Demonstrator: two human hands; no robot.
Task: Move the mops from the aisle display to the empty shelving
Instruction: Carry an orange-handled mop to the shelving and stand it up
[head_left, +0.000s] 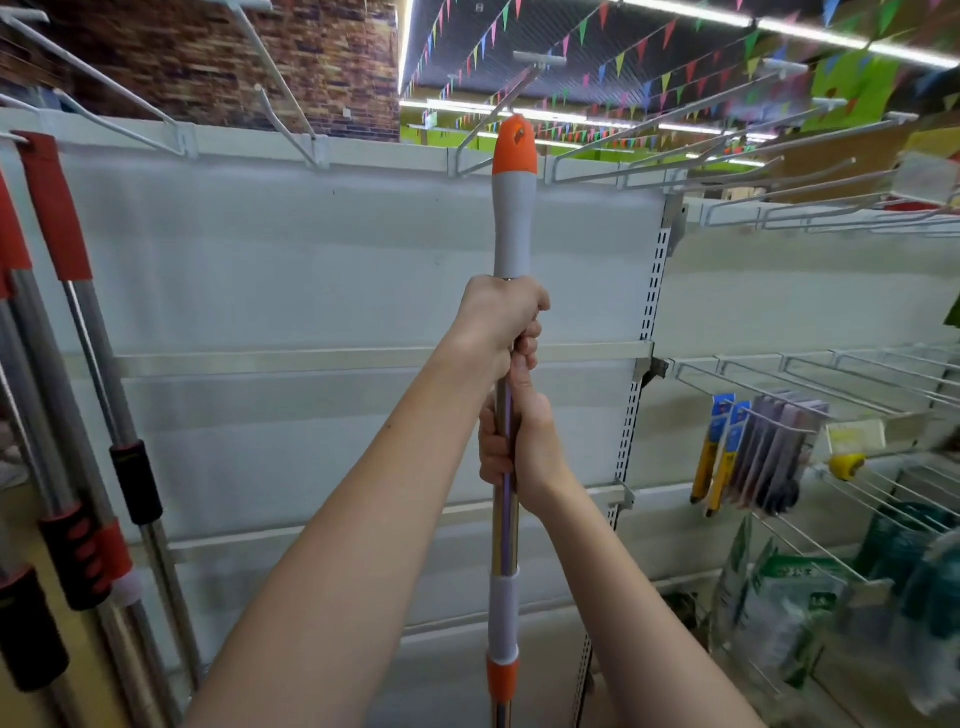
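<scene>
Mop handle (511, 218) upright at the hook (493, 111), left grip (501, 322) and right grip (524, 447) both clamped round it.

We see an upright mop handle with a grey grip and orange cap (513, 208), its shiny steel shaft running down between both hands. Our left hand (501, 325) grips it just under the grey grip; our right hand (524, 447) wraps the steel directly below, the two touching. Beneath the right hand sits a grey-and-orange collar on the shaft. The orange tip rises well above the left hand, close to a white wire hook (493, 117) of the pale grey shelving back panel (311, 270). Far left of our hands hang steel mop poles with red and black grips (78, 415)
</scene>
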